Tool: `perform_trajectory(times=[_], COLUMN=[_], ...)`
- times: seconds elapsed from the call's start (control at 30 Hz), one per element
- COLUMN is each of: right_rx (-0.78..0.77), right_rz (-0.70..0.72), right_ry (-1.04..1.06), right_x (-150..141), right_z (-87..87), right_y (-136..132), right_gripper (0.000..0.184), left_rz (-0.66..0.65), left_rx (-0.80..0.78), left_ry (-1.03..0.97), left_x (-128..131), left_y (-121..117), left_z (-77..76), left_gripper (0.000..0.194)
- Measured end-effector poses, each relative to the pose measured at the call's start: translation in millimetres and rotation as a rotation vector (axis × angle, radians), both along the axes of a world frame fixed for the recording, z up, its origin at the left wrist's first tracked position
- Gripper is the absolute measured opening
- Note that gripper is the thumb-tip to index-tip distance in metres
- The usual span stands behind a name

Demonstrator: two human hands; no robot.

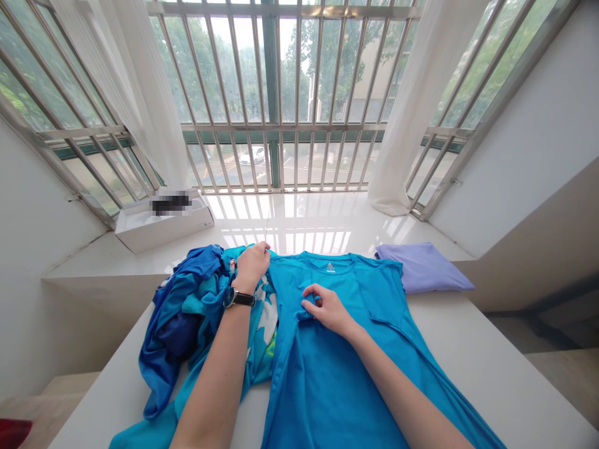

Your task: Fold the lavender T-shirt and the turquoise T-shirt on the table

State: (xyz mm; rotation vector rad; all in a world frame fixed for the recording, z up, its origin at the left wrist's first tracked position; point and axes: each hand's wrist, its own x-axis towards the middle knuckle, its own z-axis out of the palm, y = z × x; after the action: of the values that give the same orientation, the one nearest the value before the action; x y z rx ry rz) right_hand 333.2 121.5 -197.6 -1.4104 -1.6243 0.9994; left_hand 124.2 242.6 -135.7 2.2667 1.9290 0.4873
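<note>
A turquoise T-shirt [322, 374] lies flat and face up on a white table [486, 349], with a small logo below its collar. My right hand [328, 310] pinches a fold of the shirt's chest between thumb and fingers. My left hand [251, 267], with a black-strapped wristwatch [238, 298] on its wrist, is up near the collar and holds a thin sewing needle [266, 227] pointing upward. Under that wrist lies a crumpled heap of blue and turquoise clothing [185, 318], touching the shirt's left side.
A folded lilac cloth [421, 268] lies past the shirt's right sleeve. A white box [163, 227] stands on the glossy white window sill [290, 231]. Behind it are barred windows [281, 81] and white curtains [412, 106]. A red object [14, 433] shows at the bottom left corner.
</note>
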Motion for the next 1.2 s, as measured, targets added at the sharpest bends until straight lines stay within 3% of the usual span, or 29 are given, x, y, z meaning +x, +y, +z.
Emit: perform_trajectory(times=[0.27,0.6,0.73,0.83,1.03,1.2], right_rx=[0.030,0.092,0.117,0.151,0.099,-0.058], right_rz=[-0.013,-0.010,-0.021,-0.136,-0.572,-0.613], right_ry=[-0.022,-0.095,-0.116,-0.194,-0.696,-0.836], right_x=[-2,-2,1,15,74,106], right_z=[1.3,2.0,1.9,3.5,5.9,1.6], right_y=[-1,-3,-1,3,12,12], right_gripper=[0.016,0.011,0.019,0.025,0.020,0.028], left_rz=[-0.228,-0.262,-0.267,-0.271,-0.249,-0.263], left_rx=[-0.105,-0.078,-0.085,-0.082,-0.047,-0.026], left_ry=[0.054,0.031,0.039,0.047,0.104,0.136], left_x=[9,10,10,9,19,40], left_y=[1,3,4,5,-2,-12], left_z=[-17.7,-18.9,-23.3,-24.0,-17.2,-16.3], left_gripper=[0.025,0.020,0.018,0.018,0.023,0.027])
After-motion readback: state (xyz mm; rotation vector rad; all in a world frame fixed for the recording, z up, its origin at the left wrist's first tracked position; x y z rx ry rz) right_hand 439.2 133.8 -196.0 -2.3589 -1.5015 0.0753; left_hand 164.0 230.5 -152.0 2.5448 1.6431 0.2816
